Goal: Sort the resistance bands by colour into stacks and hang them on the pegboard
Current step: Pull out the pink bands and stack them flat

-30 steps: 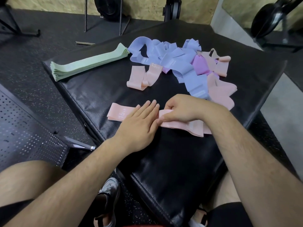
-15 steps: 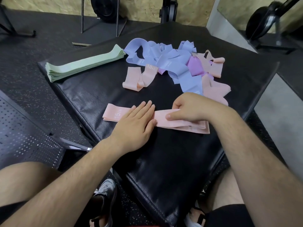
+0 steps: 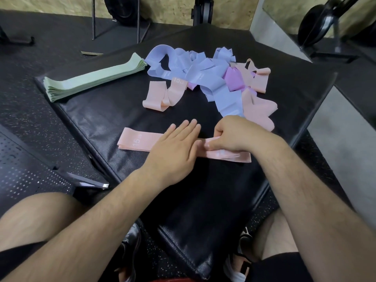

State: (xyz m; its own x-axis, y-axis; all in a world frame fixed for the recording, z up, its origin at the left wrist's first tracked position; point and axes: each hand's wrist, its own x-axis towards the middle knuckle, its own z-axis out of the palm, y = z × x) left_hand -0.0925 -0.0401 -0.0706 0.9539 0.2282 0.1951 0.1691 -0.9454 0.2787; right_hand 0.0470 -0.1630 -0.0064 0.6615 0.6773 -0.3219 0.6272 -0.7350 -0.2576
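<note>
On the near half of the black pad (image 3: 203, 200) the pink stack (image 3: 140, 140) lies flat, "15 LB" print showing at its left end. From where I'm sitting, the left hand (image 3: 173, 153) is spread across the middle of it, fingers straight, pressing down. The right hand (image 3: 234, 137) is just beside it, fingers curled, pinching the stack's right part. The pad's far-left corner has the green stack (image 3: 91, 78), pretty neat. The far side of the pad is a messy heap of blue bands (image 3: 195, 72) with a purple band (image 3: 233, 79) and loose pink bands (image 3: 158, 96) mixed in
</note>
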